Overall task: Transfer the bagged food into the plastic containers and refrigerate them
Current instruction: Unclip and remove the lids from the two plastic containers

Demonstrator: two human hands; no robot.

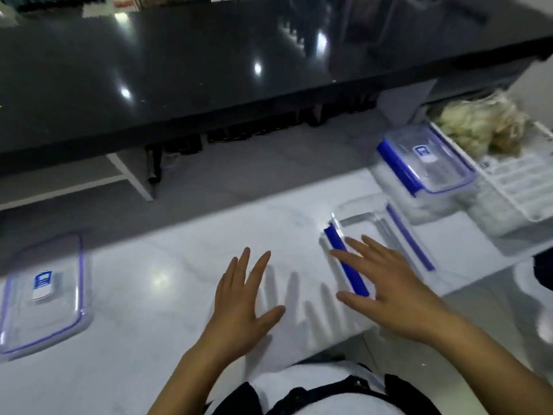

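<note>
While both hands hover spread, empty | right hand (386, 290) over centre-right container (374, 235) | left hand (242, 298) beside | we judge: grasp container next, food (478, 127) upper right.

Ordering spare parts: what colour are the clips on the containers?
Blue clips, clearest in the head view.

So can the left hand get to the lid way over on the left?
Probably yes. The left hand is open and holds nothing, and only bare white counter lies between it and the lid.

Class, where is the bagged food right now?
In the head view, the bagged food sits far right on the white counter, just behind the lidded container.
</note>
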